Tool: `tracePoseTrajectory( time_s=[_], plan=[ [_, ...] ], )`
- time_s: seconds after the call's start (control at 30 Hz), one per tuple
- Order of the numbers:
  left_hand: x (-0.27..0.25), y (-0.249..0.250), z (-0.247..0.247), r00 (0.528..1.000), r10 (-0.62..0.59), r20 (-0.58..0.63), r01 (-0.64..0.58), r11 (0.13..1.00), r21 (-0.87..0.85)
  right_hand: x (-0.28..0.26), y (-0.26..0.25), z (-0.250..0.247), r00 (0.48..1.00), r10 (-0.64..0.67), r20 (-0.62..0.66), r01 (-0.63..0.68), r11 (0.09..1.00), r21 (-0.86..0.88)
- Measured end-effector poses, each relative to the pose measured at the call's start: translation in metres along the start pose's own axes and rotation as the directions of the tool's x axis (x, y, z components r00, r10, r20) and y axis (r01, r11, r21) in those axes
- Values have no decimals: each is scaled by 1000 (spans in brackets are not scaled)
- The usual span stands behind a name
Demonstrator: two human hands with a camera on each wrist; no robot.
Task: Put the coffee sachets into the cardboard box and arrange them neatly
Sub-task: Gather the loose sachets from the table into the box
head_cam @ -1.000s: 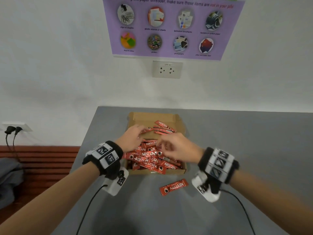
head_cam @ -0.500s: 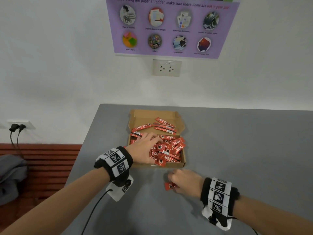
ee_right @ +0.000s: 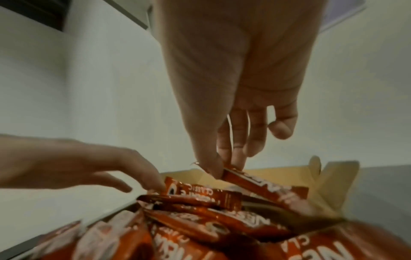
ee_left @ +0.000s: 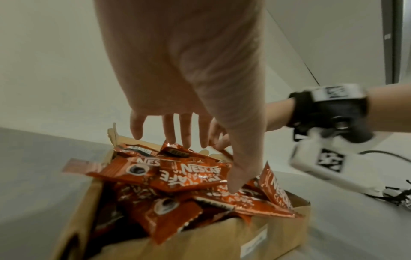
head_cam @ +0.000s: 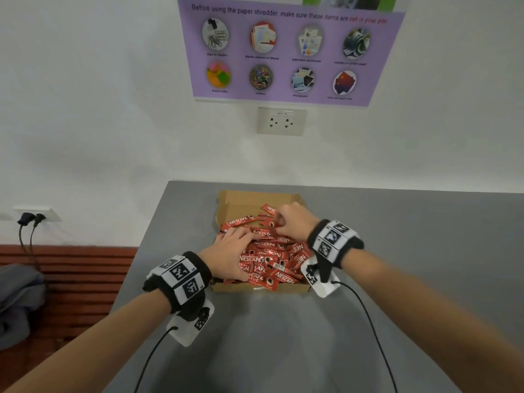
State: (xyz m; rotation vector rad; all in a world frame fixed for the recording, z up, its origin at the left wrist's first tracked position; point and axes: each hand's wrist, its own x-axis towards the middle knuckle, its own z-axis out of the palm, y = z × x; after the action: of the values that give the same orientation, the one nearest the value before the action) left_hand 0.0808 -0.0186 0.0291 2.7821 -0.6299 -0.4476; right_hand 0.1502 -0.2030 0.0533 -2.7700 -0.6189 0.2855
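An open cardboard box (head_cam: 249, 198) sits on the grey table, heaped with several red Nescafe sachets (head_cam: 272, 259). My left hand (head_cam: 241, 242) lies on the left of the heap. In the left wrist view its fingers (ee_left: 186, 133) are straight and spread, and the thumb presses into the sachets (ee_left: 191, 176). My right hand (head_cam: 280, 222) is over the far part of the box. In the right wrist view the right hand (ee_right: 220, 168) pinches one sachet (ee_right: 262, 186) by its end between thumb and forefinger, just above the box wall (ee_right: 329, 184).
The grey table (head_cam: 397, 251) meets a white wall right behind the box, with a socket (head_cam: 281, 121) and a purple poster (head_cam: 289, 52) above. Wrist-camera cables (head_cam: 368, 321) trail over the near table. Left of the table edge are a wooden bench and a grey bag (head_cam: 19, 302).
My right hand dropped to the table in front of the box, took the loose sachet there, and has carried it to the far end of the box. My left hand stayed on the heap.
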Motion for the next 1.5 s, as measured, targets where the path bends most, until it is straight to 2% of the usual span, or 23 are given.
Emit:
tracePoseTrajectory(
  time_s=[0.17, 0.3, 0.4, 0.47, 0.53, 0.67, 0.77, 1.0, 1.17, 1.33, 1.5],
  plan=[
    [3, 6, -1, 999, 45, -7, -45, 999, 2, 19, 3, 12, 1000, -7, 6, 7, 999, -54],
    [0, 10, -5, 998, 66, -11, -67, 997, -46, -15, 21, 15, 998, 24, -54, -23, 999, 24],
    [1, 14, -4, 994, 106, -5, -106, 993, -50, -51, 39, 25, 987, 113, -117, -114, 994, -1],
    [6, 20, -2, 992, 125, 16, -125, 992, -10, -67, 46, 32, 971, 223, -83, -223, 975, 7],
    [11, 26, 0, 992, 117, 50, -119, 991, 52, -73, 49, 38, 953, 301, -12, -299, 950, 87],
    [19, 35, 4, 987, 70, 147, -85, 992, 96, -75, 44, 45, 949, 297, 104, -311, 935, 172],
    [21, 41, 7, 981, 44, 191, -79, 980, 180, -75, 40, 50, 944, 312, 105, -328, 920, 214],
    [16, 31, 17, 988, 132, 86, -139, 986, 87, -90, 39, 52, 925, 356, 131, -379, 884, 274],
    [19, 33, 22, 990, 135, 43, -141, 975, 174, -95, 41, 52, 944, 317, 96, -331, 909, 252],
    [25, 41, 25, 997, 60, 41, -70, 947, 313, -96, 38, 50, 943, 324, 79, -333, 928, 166],
    [27, 40, 29, 993, 119, -18, -104, 926, 362, -100, 27, 44, 947, 321, -17, -318, 945, 78]
  ],
)
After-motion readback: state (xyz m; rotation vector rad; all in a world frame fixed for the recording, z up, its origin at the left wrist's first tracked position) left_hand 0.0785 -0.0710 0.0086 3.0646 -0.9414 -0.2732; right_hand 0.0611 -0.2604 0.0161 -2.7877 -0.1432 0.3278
